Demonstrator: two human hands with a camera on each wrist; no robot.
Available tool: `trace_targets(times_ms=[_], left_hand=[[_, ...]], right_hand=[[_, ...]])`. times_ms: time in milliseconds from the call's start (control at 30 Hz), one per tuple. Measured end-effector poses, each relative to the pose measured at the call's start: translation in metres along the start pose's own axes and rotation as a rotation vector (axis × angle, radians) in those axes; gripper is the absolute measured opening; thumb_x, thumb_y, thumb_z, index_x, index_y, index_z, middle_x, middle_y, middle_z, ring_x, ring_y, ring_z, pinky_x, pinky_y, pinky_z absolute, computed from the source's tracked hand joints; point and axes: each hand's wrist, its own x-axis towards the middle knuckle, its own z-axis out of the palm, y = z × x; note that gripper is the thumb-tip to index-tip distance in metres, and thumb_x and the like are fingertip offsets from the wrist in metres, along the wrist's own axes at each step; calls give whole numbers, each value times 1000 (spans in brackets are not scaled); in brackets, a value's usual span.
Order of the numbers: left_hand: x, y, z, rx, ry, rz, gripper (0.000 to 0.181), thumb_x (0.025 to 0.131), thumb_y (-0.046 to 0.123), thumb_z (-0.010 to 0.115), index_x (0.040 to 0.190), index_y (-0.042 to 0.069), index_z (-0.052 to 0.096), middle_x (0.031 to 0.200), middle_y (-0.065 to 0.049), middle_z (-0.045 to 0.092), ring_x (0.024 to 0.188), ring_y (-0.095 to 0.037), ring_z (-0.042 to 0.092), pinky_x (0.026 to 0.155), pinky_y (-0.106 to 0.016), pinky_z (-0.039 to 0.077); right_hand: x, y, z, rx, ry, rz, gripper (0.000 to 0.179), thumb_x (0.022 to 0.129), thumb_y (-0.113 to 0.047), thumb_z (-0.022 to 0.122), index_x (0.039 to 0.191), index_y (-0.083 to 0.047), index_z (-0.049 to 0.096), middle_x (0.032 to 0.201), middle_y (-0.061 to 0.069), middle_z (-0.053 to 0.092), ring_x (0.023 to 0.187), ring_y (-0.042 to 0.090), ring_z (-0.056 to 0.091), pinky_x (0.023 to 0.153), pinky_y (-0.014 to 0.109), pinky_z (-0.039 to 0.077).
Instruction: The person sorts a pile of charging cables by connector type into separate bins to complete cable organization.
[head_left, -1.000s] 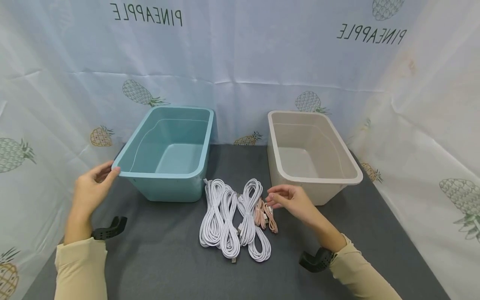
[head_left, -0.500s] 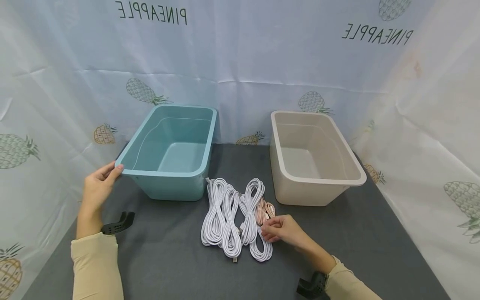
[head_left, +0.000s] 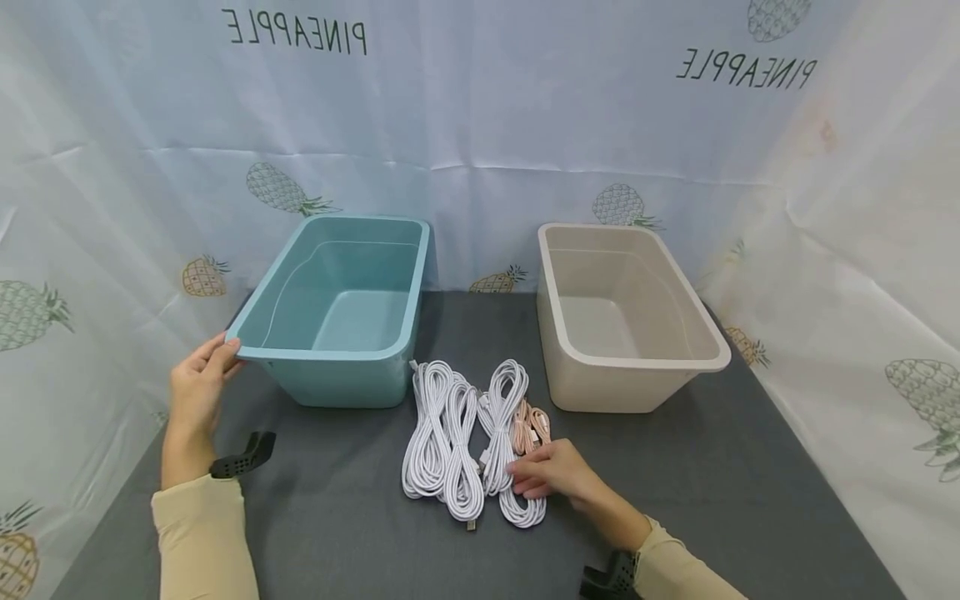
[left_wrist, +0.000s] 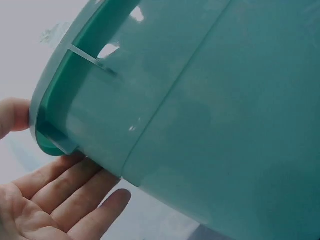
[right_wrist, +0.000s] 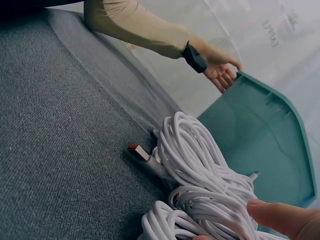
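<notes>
The left hand (head_left: 197, 387) grips one teal bin (head_left: 337, 382) at the corner nearest it, thumb against the rim and four fingers beneath. The right hand (head_left: 553, 472) is at the white cables (head_left: 423, 450), at least three overlapping coiled bundles, which lie at its fingertips and off to its left; whether it grasps any I cannot tell. Two pink cable coils (head_left: 522, 433) lie just beyond that hand, and one beige bin (head_left: 622, 388) stands farther past it.
</notes>
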Motion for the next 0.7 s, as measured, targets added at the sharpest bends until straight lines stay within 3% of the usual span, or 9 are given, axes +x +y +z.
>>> trace_targets(times_ms=[167, 300, 467, 700], left_hand=[[0, -1, 2, -73, -2, 21, 14, 93, 11, 62, 102, 17, 71, 91, 16, 70, 82, 5, 68, 73, -5, 54], [0, 0, 4, -90, 50, 6, 16, 92, 8, 63, 90, 22, 72, 87, 15, 71, 77, 4, 69, 71, -6, 54], [0, 1, 5, -56, 109, -11, 13, 91, 11, 65, 91, 21, 72, 85, 16, 71, 74, 5, 68, 69, -5, 54], [-1, 2, 2, -67, 77, -3, 13, 92, 11, 64, 91, 21, 72, 85, 14, 73, 75, 4, 68, 70, -6, 54]], right_hand=[[2, -2, 4, -41, 16, -13, 31, 81, -13, 76, 95, 14, 70, 72, 15, 74, 56, 6, 67, 54, 25, 59], [4, -1, 7, -54, 20, -18, 28, 80, -11, 77, 92, 13, 71, 67, 11, 72, 53, 4, 65, 50, 23, 58], [5, 0, 14, -46, 0, -8, 27, 82, -13, 76, 85, 13, 69, 64, 11, 72, 51, 5, 65, 50, 24, 58], [5, -4, 21, -50, 4, -6, 22, 84, -10, 73, 82, 12, 67, 62, 13, 71, 50, 4, 65, 50, 25, 58]])
